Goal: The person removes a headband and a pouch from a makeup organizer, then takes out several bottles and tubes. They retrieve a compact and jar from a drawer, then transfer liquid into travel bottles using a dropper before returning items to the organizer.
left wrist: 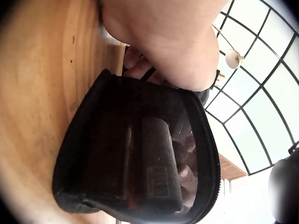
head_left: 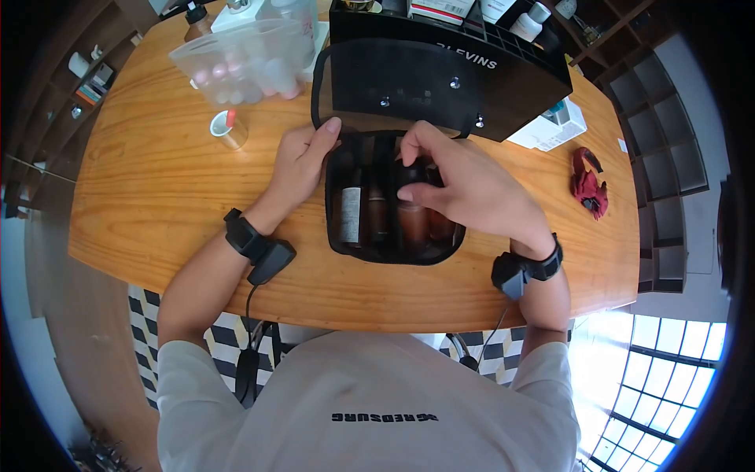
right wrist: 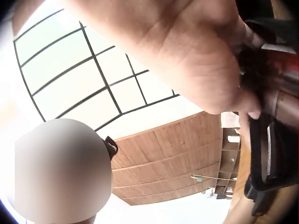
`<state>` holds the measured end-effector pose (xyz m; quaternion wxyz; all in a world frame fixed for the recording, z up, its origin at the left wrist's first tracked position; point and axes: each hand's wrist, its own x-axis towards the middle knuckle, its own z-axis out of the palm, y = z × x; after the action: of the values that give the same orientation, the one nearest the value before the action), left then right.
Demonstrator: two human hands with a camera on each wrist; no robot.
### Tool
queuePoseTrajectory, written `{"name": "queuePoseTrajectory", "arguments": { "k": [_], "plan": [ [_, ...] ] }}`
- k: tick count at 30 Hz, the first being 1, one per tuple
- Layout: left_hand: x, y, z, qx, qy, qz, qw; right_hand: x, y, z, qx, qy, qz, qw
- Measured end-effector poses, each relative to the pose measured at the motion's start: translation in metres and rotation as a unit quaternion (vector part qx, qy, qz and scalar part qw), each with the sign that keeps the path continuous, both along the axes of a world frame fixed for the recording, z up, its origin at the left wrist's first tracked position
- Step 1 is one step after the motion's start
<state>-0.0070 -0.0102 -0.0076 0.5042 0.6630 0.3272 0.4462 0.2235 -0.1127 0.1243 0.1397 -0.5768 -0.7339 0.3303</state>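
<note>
A black mesh-sided case (head_left: pixel 340 240) lies unzipped on the table, its lid (head_left: pixel 322 86) raised at the back. Inside are a bottle with a white label (head_left: pixel 351 216) and several brown bottles (head_left: pixel 414 226). My left hand (head_left: pixel 303 161) holds the case's back left corner by the lid hinge; in the left wrist view the hand (left wrist: pixel 163 37) is above the case's dark side (left wrist: pixel 107 140). My right hand (head_left: pixel 480 185) reaches in, thumb and fingers around the dark cap (head_left: pixel 410 175) of a brown bottle. The right wrist view shows that hand (right wrist: pixel 196 60) over the case (right wrist: pixel 255 154).
Behind the case stands a black organizer box (head_left: pixel 503 98) with bottles on top. A clear pouch (head_left: pixel 252 67) and a small cup (head_left: pixel 229 132) are at the left. A white box (head_left: pixel 550 130) and a dark red scrunchie (head_left: pixel 588 189) lie at the right.
</note>
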Motion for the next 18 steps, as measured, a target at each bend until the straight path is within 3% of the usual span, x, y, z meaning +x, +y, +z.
{"name": "queuePoseTrajectory", "arguments": {
  "k": [2, 4, 5, 7, 11, 13, 18],
  "plan": [
    [0.002, -0.003, 0.005, -0.015, 0.002, 0.015, 1.0, 0.007, -0.002, -0.009, 0.017, 0.064, 0.04, 0.997],
    [0.003, 0.0, 0.0, -0.016, 0.001, 0.013, 1.0, 0.01, -0.004, -0.024, 0.215, 0.049, 0.127, 0.967],
    [0.002, 0.002, -0.002, -0.019, 0.001, 0.012, 1.0, 0.009, -0.008, -0.029, 0.216, 0.049, 0.126, 0.967],
    [0.001, 0.002, -0.003, -0.027, 0.0, 0.008, 1.0, 0.004, -0.014, -0.035, 0.283, -0.074, 0.08, 0.953],
    [0.001, -0.001, 0.004, -0.042, 0.012, 0.005, 0.999, 0.01, -0.015, -0.027, 0.316, -0.114, 0.115, 0.935],
    [0.001, -0.001, 0.003, -0.043, 0.008, -0.003, 0.999, 0.016, -0.016, -0.021, 0.391, -0.092, 0.106, 0.91],
    [-0.005, 0.004, 0.001, -0.071, -0.016, -0.058, 0.996, 0.064, -0.027, 0.026, 0.436, -0.016, -0.083, 0.896]
  ]
}}
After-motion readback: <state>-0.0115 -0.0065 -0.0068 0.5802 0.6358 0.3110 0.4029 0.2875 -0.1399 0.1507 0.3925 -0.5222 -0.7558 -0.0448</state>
